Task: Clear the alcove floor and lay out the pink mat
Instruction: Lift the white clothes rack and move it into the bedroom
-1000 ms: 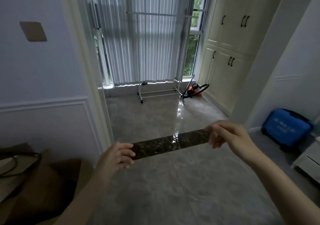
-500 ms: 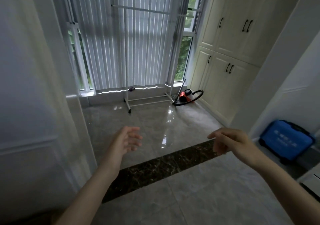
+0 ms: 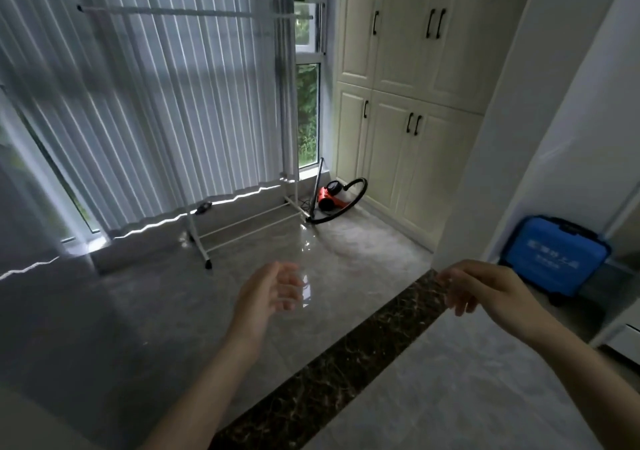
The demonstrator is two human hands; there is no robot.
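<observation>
The glossy grey alcove floor (image 3: pixel 194 311) lies beyond a dark marble threshold strip (image 3: pixel 346 363). On it, by the window, stands a white clothes rack (image 3: pixel 242 221). A red vacuum cleaner (image 3: pixel 330 197) with a black hose sits in the far right corner. My left hand (image 3: pixel 270 294) hovers over the alcove floor, fingers relaxed, holding nothing. My right hand (image 3: pixel 485 287) hangs above the strip's right end, fingers loosely bent and empty. No pink mat is in view.
Vertical blinds (image 3: pixel 156 103) cover the window at the back. Cream cabinets (image 3: pixel 408 103) line the alcove's right side. A white wall corner (image 3: pixel 485 172) separates the alcove from a blue case (image 3: pixel 554 255) on the floor at the right.
The view has advanced toward the alcove and swung left; the left wall has slid out of sight. Both hands stay raised and empty, now nearer the threshold strip.
</observation>
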